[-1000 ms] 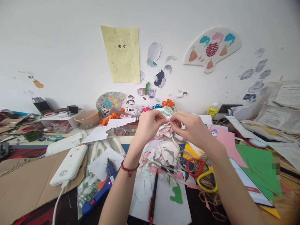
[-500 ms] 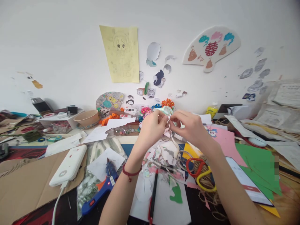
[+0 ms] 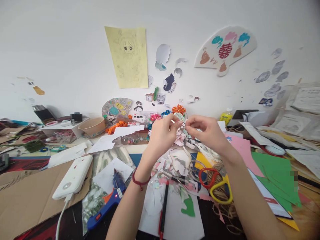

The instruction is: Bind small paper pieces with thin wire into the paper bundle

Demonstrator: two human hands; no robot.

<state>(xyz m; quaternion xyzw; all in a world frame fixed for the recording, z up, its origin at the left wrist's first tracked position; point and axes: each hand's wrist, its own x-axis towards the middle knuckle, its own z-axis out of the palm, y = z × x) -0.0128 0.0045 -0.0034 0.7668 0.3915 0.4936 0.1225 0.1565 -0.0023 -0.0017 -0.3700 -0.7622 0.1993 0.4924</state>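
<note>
Between your two sets of fingertips, near the centre of the head view, what looks like a thin pale strand [image 3: 184, 124] bridges a narrow gap, above and beyond a loose heap of torn white, pink and green paper scraps [image 3: 175, 163]. Neither side is plainly nearer: your left hand [image 3: 162, 133] sits at one end of the gap and your right hand [image 3: 207, 133] at the other, each apparently touching the strand. Its long axis, over the bit that shows, seems to run crosswise from hand to hand; the exact slant and the free ends are too fine to make out. Your left thumb and forefinger are pinched together on it, the other fingers curled behind; your right thumb and forefinger meet in a similar pinch, slightly lower in the view, the remaining fingers loosely bent. Past the fingertips you have a bright orange, flower-shaped ornament [image 3: 179, 109]. Nearer you, beside your right forearm and well apart from the pinch, lie scissors with red and yellow plastic handles [image 3: 210, 184] on a tangle of brown twine [image 3: 217, 167]. Just beside your left forearm rests a blue plastic glue gun [image 3: 107, 204].
</note>
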